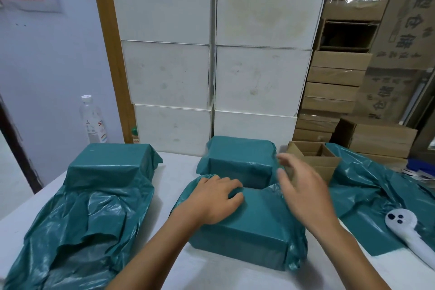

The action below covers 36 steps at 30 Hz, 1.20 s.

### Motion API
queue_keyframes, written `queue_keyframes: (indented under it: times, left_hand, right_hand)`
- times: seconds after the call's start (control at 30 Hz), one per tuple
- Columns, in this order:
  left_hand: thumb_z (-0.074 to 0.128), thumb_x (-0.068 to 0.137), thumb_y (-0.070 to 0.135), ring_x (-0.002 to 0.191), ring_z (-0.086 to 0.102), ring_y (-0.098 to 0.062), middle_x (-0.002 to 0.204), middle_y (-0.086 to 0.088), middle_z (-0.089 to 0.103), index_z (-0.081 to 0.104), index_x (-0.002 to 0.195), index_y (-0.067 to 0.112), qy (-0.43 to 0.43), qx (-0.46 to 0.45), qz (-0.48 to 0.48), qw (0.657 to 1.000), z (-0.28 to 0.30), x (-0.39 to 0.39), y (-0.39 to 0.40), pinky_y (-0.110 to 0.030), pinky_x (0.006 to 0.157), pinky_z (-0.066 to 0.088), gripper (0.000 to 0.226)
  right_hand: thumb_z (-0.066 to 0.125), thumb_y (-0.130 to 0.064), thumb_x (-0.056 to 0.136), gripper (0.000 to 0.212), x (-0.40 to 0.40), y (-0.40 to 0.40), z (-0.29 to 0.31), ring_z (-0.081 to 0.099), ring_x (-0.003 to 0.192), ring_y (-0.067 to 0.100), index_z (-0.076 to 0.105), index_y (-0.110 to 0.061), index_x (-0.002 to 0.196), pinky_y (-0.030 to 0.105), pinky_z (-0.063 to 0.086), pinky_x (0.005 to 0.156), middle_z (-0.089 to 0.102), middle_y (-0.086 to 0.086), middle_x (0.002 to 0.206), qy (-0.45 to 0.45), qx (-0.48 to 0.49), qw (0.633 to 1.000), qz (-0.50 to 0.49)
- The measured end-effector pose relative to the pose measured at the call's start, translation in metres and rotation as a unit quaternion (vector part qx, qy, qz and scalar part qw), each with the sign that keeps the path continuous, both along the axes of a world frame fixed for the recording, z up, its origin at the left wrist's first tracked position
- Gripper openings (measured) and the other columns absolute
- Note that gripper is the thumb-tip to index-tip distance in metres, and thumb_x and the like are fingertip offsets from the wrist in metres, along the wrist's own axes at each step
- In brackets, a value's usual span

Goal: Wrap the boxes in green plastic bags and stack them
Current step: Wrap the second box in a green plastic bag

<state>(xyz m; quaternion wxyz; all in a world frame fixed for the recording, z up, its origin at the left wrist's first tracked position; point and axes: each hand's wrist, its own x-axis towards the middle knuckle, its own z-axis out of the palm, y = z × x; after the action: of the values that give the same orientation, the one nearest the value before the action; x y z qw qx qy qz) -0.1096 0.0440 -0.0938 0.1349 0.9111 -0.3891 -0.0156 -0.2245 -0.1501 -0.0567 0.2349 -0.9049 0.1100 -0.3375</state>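
Note:
A box wrapped in green plastic (254,230) sits in front of me on the white table. My left hand (215,197) lies flat on its top near the far left corner, fingers pressing the film. My right hand (303,186) hovers blurred over the box's right side, fingers spread, holding nothing. A second wrapped box (240,160) stands right behind it. A third green-covered box (110,164) stands at the left with loose bag plastic (80,230) trailing toward me.
An open brown cardboard box (313,157) stands at right beside loose green bags (367,186). A white handheld device (409,233) lies on them. White boxes (211,77) are stacked behind, cardboard cartons (336,91) at right, a water bottle (93,120) at left.

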Motion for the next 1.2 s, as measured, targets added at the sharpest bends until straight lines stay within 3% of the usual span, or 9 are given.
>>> queue_keyframes:
  times: [0.1, 0.17, 0.33, 0.53, 0.7, 0.83, 0.93, 1.07, 1.2]
  left_hand:
    - [0.032, 0.105, 0.050, 0.122, 0.051, -0.024, 0.132, 0.002, 0.064, 0.053, 0.142, 0.033, 0.003, 0.000, 0.000, 1.000, -0.001, 0.000, -0.001, -0.045, 0.107, 0.034, 0.046]
    - [0.033, 0.105, 0.051, 0.123, 0.051, -0.023, 0.134, 0.003, 0.064, 0.054, 0.142, 0.033, 0.008, -0.006, 0.003, 1.000, -0.001, 0.001, -0.001, -0.045, 0.108, 0.034, 0.046]
    - [0.037, 0.104, 0.055, 0.125, 0.050, -0.022, 0.135, 0.004, 0.064, 0.057, 0.139, 0.033, 0.038, -0.025, 0.013, 0.999, -0.001, 0.001, 0.002, -0.046, 0.112, 0.033, 0.046]
    - [0.055, 0.095, 0.056, 0.119, 0.055, -0.012, 0.123, 0.013, 0.067, 0.068, 0.119, 0.034, 0.116, -0.143, 0.058, 0.981, -0.003, 0.005, 0.006, -0.038, 0.108, 0.042, 0.035]
    - [0.058, 0.096, 0.037, 0.110, 0.064, -0.002, 0.115, 0.020, 0.070, 0.075, 0.105, 0.036, 0.235, -0.265, 0.085, 0.931, -0.009, 0.010, 0.018, -0.030, 0.100, 0.050, 0.019]
    - [0.058, 0.098, 0.022, 0.099, 0.072, -0.013, 0.105, 0.007, 0.076, 0.076, 0.098, 0.028, 0.322, -0.345, 0.100, 0.876, -0.019, 0.016, 0.026, -0.032, 0.090, 0.055, 0.019]
    - [0.061, 0.103, 0.027, 0.094, 0.071, -0.015, 0.103, -0.003, 0.076, 0.071, 0.107, 0.013, 0.390, -0.411, 0.092, 0.819, -0.032, 0.012, 0.037, -0.028, 0.083, 0.053, 0.017]
    - [0.062, 0.092, 0.041, 0.093, 0.072, -0.017, 0.102, -0.008, 0.077, 0.068, 0.111, 0.005, 0.409, -0.470, 0.102, 0.776, -0.045, 0.005, 0.035, -0.031, 0.085, 0.054, 0.042]
    - [0.048, 0.107, 0.033, 0.102, 0.069, -0.022, 0.105, -0.007, 0.078, 0.075, 0.103, 0.010, 0.420, -0.523, 0.144, 0.727, -0.049, 0.000, 0.028, -0.041, 0.096, 0.051, 0.036]
  right_hand:
    - [0.055, -0.052, 0.096, 0.034, 0.009, 0.024, -0.011, 0.065, 0.115, 0.012, 0.068, -0.036, 0.122, 0.036, 0.052, 0.098, 0.073, -0.015, 0.121, 0.180, -0.007, 0.981, 0.065]
    - [0.051, -0.069, 0.085, 0.043, 0.013, 0.026, -0.027, 0.065, 0.109, 0.012, 0.069, -0.037, 0.108, 0.040, 0.053, 0.095, 0.073, -0.016, 0.110, 0.249, 0.046, 0.965, 0.064]
    - [0.075, -0.064, 0.074, 0.035, 0.019, 0.012, -0.037, 0.071, 0.087, 0.003, 0.078, -0.031, 0.087, 0.034, 0.058, 0.084, 0.078, -0.016, 0.089, 0.204, 0.236, 0.947, 0.074]
    - [0.084, -0.044, 0.082, 0.033, 0.006, 0.005, -0.051, 0.079, 0.079, 0.017, 0.081, -0.013, 0.091, 0.034, 0.060, 0.076, 0.083, 0.005, 0.089, 0.150, 0.446, 0.880, 0.059]
    - [0.077, -0.033, 0.091, 0.024, 0.001, 0.014, -0.057, 0.077, 0.085, 0.020, 0.081, -0.010, 0.096, 0.030, 0.056, 0.075, 0.083, 0.006, 0.093, 0.091, 0.529, 0.843, 0.036]
    - [0.071, -0.036, 0.095, 0.025, -0.001, 0.016, -0.063, 0.077, 0.092, 0.019, 0.082, -0.013, 0.099, 0.034, 0.056, 0.084, 0.084, 0.001, 0.096, 0.079, 0.562, 0.822, 0.040]
    - [0.066, -0.035, 0.099, 0.026, 0.002, 0.017, -0.065, 0.075, 0.091, 0.017, 0.082, -0.014, 0.099, 0.028, 0.055, 0.077, 0.083, -0.001, 0.096, 0.069, 0.564, 0.822, 0.041]
    - [0.063, -0.031, 0.101, 0.025, 0.007, 0.016, -0.069, 0.072, 0.088, 0.014, 0.081, -0.015, 0.095, 0.025, 0.051, 0.072, 0.083, -0.004, 0.092, 0.055, 0.572, 0.818, 0.037]
    - [0.062, -0.030, 0.101, 0.025, 0.012, 0.016, -0.076, 0.072, 0.093, 0.018, 0.081, -0.017, 0.094, 0.029, 0.051, 0.076, 0.083, 0.001, 0.096, 0.042, 0.587, 0.808, 0.038]
